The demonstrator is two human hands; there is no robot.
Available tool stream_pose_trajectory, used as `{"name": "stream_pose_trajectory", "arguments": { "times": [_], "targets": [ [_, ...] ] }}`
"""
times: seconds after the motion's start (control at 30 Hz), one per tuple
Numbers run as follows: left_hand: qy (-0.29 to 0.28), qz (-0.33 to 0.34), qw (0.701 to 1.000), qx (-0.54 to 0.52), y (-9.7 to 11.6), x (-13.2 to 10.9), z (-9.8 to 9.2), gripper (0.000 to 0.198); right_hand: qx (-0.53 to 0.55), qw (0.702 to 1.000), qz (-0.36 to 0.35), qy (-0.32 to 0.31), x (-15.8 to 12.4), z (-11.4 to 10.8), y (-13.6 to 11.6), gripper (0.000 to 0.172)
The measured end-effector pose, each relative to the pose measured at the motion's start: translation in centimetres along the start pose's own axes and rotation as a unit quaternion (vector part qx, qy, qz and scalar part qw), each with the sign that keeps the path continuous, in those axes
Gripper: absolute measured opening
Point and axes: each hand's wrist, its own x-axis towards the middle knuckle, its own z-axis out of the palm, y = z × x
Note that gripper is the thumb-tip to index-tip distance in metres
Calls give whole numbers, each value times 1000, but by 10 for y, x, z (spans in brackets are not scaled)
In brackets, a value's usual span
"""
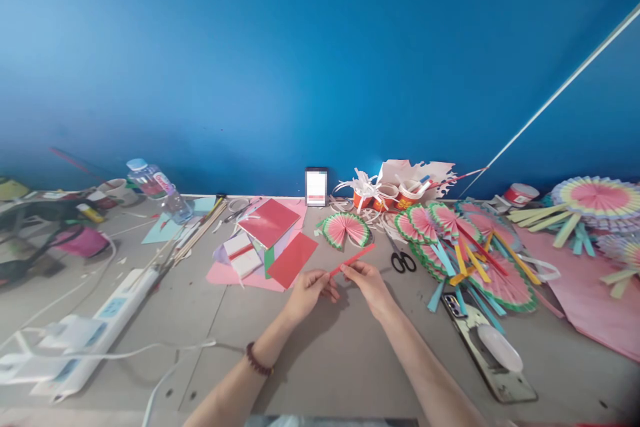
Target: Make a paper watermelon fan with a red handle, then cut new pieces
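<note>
A narrow strip of red paper [359,255] sits just right of the middle in the lower half of the frame. It is long and thin, plain in colour, and looks nearly straight. It slants, its free end pointing to the upper right and its other end to the lower left, where it is pinched and partly covered. Whether it is folded there cannot be told.
</note>
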Motion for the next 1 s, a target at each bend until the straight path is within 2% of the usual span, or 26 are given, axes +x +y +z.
{"name": "stream_pose_trajectory", "arguments": {
  "times": [0.13, 0.2, 0.3, 0.43, 0.7, 0.8, 1.0],
  "targets": [
    [-56, -14, 998, 17, -3, -1, -1, 27, 15, 1000, -6, -26, -1, 4, 1, 37],
    [-56, -2, 997, 51, -5, -1, -1, 28, 13, 999, 0, -47, -1, 7, 1, 38],
    [22, 26, 998, 50, -7, 2, -4, 35, -6, 996, 15, -90, -3, 10, 0, 39],
    [116, 49, 992, 11, -5, 8, -8, 30, -42, 985, 43, -160, -8, 13, -1, 37],
    [156, 70, 985, -18, -4, 8, -6, 27, -146, 963, 82, -211, -18, 18, 3, 28],
    [200, 75, 976, -43, -5, 9, -8, 27, -156, 955, 93, -235, -18, 19, 3, 29],
    [270, 72, 956, -88, -3, 11, -18, 31, -165, 953, 101, -232, -17, 18, 2, 34]
  ]
}}
